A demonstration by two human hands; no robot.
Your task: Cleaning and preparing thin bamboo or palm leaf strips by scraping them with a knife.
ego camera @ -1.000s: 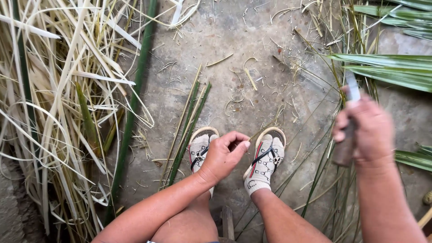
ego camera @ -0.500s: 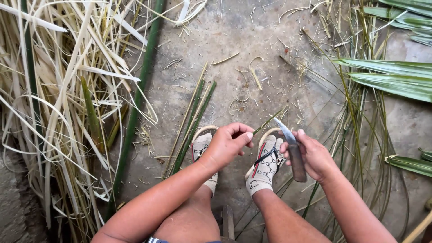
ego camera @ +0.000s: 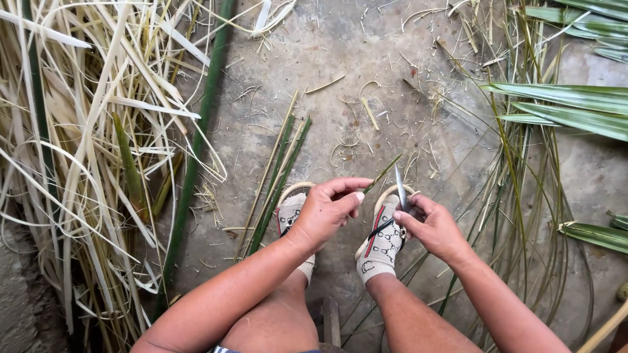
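My left hand (ego camera: 328, 212) pinches the end of a thin green leaf strip (ego camera: 383, 174), which sticks out up and to the right. My right hand (ego camera: 435, 229) grips a small knife (ego camera: 400, 187), blade pointing up, right beside that strip. Both hands hover close together above my feet in patterned socks and sandals (ego camera: 381, 240) on the concrete floor.
A heap of pale dried leaf strips (ego camera: 85, 163) covers the left, with a long green stalk (ego camera: 196, 150) along its edge. Several green midribs (ego camera: 275, 183) lie by my left foot. Broad green palm leaves (ego camera: 569, 111) and thin ribs (ego camera: 517, 196) lie at the right.
My right hand has swung in from the right with the knife to meet the left hand. The left hand now holds a thin strip up toward the blade.
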